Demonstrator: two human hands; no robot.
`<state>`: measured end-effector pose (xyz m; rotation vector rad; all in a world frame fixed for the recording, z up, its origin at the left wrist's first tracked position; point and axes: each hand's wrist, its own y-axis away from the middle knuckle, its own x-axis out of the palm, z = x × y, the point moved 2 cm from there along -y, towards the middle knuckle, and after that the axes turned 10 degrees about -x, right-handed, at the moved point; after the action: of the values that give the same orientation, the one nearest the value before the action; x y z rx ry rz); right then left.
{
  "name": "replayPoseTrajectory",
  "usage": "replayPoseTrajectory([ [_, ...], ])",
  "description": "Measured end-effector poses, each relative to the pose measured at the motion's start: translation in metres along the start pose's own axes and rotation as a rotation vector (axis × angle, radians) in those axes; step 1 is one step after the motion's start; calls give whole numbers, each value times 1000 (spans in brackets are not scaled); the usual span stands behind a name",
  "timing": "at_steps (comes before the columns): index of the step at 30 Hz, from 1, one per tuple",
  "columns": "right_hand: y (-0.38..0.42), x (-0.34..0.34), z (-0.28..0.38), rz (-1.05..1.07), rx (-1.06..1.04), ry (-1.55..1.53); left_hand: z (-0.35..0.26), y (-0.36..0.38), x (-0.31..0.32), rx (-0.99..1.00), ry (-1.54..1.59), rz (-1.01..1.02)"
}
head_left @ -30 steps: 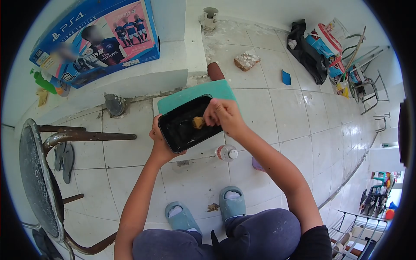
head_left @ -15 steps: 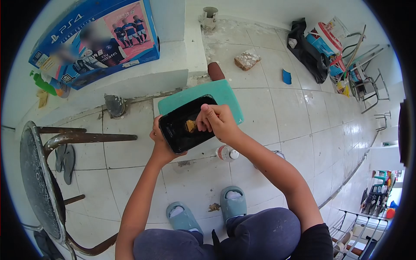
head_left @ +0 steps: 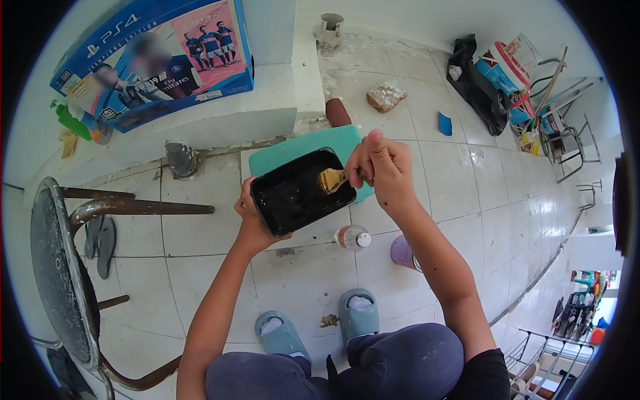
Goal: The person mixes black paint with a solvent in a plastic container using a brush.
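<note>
A black rectangular tray point(head_left: 283, 197) is tilted in front of me, with my left hand point(head_left: 255, 219) gripping its left end and lower edge. The fingers of my right hand point(head_left: 387, 167) are closed around the handle of a paintbrush point(head_left: 332, 180). Its yellowish head is over the right part of the tray, and my hand covers most of the handle. The tray's inside looks dark and shiny. Behind the tray, a teal flat-topped piece point(head_left: 280, 151) shows past its upper edge.
On the floor are a clear bottle point(head_left: 353, 237), a purple can point(head_left: 402, 253) and a stone chunk point(head_left: 385, 97). A metal-legged stool point(head_left: 57, 267) stands left. The PS4 box point(head_left: 157, 73) sits on a ledge. Buckets point(head_left: 500, 70) stand at the far right.
My right hand has moved right and up with the paintbrush, whose head has gone from the tray's middle to its right part. The purple can has come into clearer view.
</note>
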<state>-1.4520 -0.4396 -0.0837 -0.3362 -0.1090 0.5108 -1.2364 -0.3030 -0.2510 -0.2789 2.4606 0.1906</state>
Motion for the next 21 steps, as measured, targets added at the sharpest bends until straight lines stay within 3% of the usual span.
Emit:
replayPoseTrajectory([
  [8,-10,32,76,29,-142,183,3,0,3,50,-129,-54],
  [16,-11,44,75,76,-125,263,-10,1,-1,21,-101,-119],
  [21,-10,42,73,74,-116,310,-5,0,3,16,-224,-34],
])
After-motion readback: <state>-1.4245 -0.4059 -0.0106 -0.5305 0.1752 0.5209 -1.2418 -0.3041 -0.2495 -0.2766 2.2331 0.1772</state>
